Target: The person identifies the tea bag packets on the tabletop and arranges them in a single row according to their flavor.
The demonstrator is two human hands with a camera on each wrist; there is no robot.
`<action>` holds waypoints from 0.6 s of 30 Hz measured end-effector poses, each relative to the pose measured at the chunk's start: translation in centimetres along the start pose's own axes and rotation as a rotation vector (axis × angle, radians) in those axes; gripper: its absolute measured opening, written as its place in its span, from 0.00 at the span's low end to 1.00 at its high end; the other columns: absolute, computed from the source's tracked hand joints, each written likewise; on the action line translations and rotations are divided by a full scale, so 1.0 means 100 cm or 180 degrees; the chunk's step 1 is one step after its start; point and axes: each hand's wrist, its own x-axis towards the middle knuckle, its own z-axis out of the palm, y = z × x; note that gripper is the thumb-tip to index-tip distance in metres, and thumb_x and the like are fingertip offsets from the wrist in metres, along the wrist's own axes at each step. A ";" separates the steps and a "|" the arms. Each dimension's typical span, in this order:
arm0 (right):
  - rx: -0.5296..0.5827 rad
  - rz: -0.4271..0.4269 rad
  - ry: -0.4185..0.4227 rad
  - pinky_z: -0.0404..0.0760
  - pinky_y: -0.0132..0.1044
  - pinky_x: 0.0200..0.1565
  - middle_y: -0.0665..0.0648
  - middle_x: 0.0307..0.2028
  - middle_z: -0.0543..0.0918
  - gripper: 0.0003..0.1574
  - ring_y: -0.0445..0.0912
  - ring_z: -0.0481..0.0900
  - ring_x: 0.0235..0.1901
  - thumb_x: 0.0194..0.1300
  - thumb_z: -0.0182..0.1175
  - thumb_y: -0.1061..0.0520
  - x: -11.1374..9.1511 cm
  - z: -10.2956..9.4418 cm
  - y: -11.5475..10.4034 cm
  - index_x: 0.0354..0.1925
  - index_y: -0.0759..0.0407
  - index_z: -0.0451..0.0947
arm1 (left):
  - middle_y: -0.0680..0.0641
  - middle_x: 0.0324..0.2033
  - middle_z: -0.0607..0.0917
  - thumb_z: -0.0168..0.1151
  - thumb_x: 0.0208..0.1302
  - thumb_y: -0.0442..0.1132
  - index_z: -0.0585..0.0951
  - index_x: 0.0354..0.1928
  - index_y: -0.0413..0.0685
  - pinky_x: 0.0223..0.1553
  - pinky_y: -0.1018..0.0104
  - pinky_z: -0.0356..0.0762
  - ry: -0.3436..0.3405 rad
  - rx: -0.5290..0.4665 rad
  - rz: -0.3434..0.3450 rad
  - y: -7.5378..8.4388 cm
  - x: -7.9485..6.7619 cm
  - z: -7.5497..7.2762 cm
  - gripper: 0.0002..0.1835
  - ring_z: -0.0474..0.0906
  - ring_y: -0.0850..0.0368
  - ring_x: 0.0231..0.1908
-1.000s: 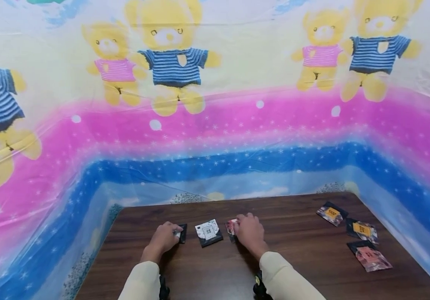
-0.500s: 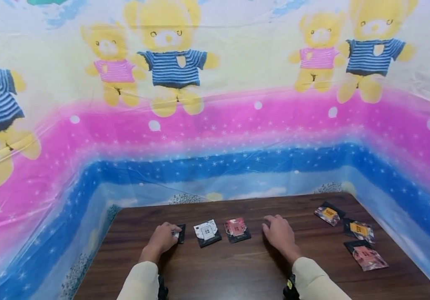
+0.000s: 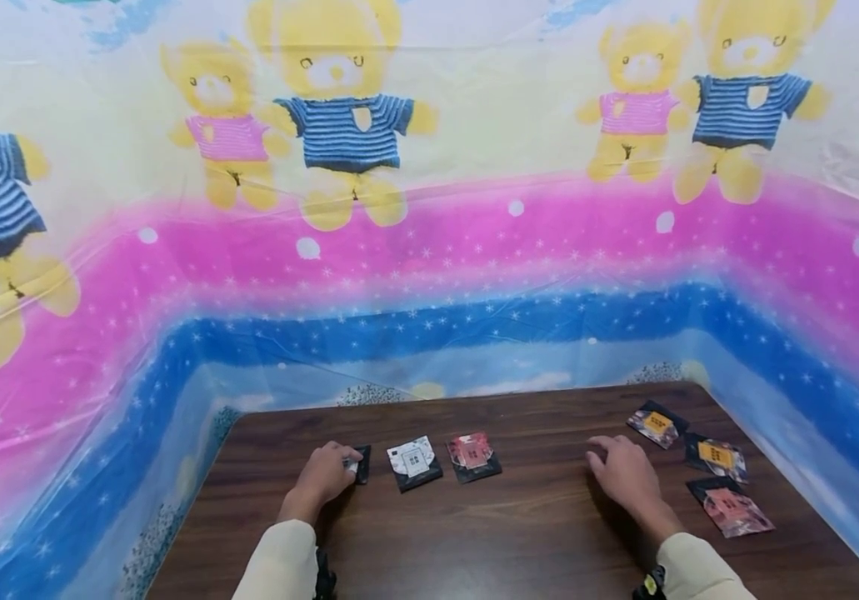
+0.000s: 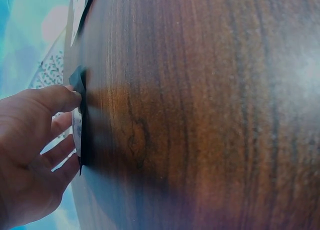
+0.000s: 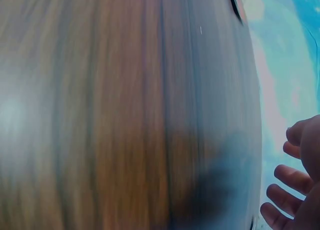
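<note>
My left hand [image 3: 324, 477] holds a small black-and-white sachet [image 3: 361, 466] at the table's left, its palm hiding much of it. In the left wrist view, thumb and fingers of the hand [image 4: 37, 135] bracket the sachet [image 4: 79, 122], which lies on the tabletop. To its right lie a white sachet [image 3: 414, 461] and a red one [image 3: 474, 456], side by side with a small gap. My right hand [image 3: 627, 477] hovers over the table with nothing in it, fingers loosely bent, nearest the group of sachets on the right. The right wrist view shows that hand [image 5: 305, 175] holding nothing.
At the right lie two sachets with orange labels, one farther back [image 3: 657, 424] and one closer [image 3: 717, 456], plus a pink one [image 3: 732, 509] in front. The brown wooden table [image 3: 459, 542] meets a bear-printed cloth [image 3: 474, 333] at its back and sides.
My right hand has let go of the red sachet and moved right, toward the group on that side. The left hand has stayed at its sachet.
</note>
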 end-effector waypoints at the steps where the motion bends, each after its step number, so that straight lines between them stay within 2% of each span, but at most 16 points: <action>1: -0.0017 0.0000 0.0014 0.78 0.64 0.49 0.71 0.52 0.83 0.22 0.67 0.81 0.51 0.70 0.62 0.53 -0.001 -0.002 0.005 0.58 0.61 0.83 | 0.35 0.59 0.79 0.62 0.64 0.29 0.86 0.55 0.46 0.51 0.43 0.78 -0.0004 0.0004 0.0010 0.000 0.000 -0.001 0.18 0.75 0.35 0.57; 8: -0.0096 0.0072 -0.0009 0.75 0.68 0.52 0.72 0.53 0.82 0.20 0.70 0.78 0.53 0.69 0.62 0.53 -0.008 -0.017 0.035 0.56 0.60 0.83 | 0.36 0.59 0.79 0.62 0.64 0.29 0.86 0.55 0.47 0.51 0.43 0.78 -0.0032 0.0008 -0.0013 -0.001 0.001 -0.001 0.18 0.75 0.36 0.56; 18: -0.0316 0.0442 -0.0137 0.72 0.71 0.52 0.77 0.53 0.80 0.19 0.74 0.76 0.53 0.68 0.61 0.55 -0.014 -0.037 0.074 0.53 0.62 0.85 | 0.36 0.59 0.79 0.62 0.64 0.29 0.87 0.55 0.47 0.53 0.42 0.78 -0.0013 0.0011 -0.0010 -0.002 0.002 -0.001 0.18 0.75 0.36 0.57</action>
